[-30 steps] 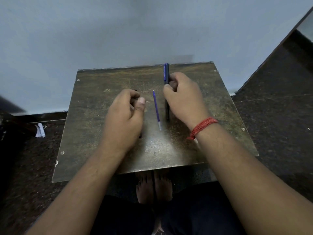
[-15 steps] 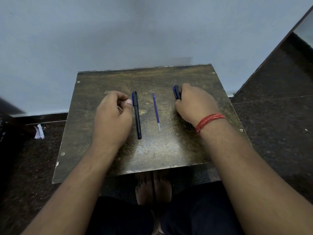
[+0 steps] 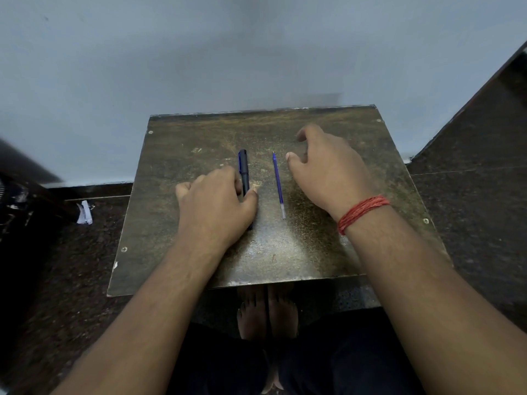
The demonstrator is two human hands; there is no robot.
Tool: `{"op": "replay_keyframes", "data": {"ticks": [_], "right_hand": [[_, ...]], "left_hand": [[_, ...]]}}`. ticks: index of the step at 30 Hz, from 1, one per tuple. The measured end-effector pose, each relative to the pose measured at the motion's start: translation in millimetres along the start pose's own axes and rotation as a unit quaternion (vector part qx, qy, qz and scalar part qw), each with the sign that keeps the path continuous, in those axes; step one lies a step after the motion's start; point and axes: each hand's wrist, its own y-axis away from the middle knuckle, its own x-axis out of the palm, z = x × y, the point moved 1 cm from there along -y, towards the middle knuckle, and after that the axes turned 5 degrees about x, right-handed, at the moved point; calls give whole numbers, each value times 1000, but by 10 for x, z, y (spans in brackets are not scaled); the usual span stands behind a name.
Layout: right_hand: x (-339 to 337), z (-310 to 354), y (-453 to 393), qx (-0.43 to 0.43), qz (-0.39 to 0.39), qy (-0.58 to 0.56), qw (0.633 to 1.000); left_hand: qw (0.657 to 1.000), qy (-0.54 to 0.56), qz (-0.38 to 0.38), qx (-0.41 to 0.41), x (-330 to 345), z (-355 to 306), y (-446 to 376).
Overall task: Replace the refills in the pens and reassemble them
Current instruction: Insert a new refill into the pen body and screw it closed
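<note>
Both hands rest on a worn, dark brown square tabletop (image 3: 285,252). Right hand (image 3: 328,169), a red thread band (image 3: 362,210) at its wrist, arches over the surface with fingers spread; whether anything lies beneath it cannot be told. Left hand (image 3: 216,201) curls beside a black pen with blue clip (image 3: 243,169), thumb touching its barrel. Between the hands lies a thin blue refill (image 3: 278,185), untouched. Probably best: pinch the pen mid-barrel, lift it level, then unscrew.

Count on the table (image 3: 328,252): one black pen (image 3: 243,169), one loose blue refill (image 3: 278,185). Two hands over it, left hand (image 3: 216,203) and right hand (image 3: 328,172). One red thread band (image 3: 360,212) on right wrist. One scrap of white paper (image 3: 85,212) on floor.
</note>
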Motion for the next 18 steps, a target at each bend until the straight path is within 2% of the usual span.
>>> {"op": "replay_keyframes", "data": {"ticks": [6, 12, 15, 18], "right_hand": [[-46, 13, 20, 4, 8, -34, 999], [20, -14, -5, 41, -5, -159, 986], [46, 9, -15, 60, 1, -239, 969], [122, 58, -16, 85, 33, -348, 933]], "left_hand": [[1000, 13, -17, -7, 18, -9, 3], [987, 129, -89, 31, -44, -67, 30], [982, 166, -74, 58, -26, -119, 47], [976, 198, -52, 66, 0, -160, 66]]}}
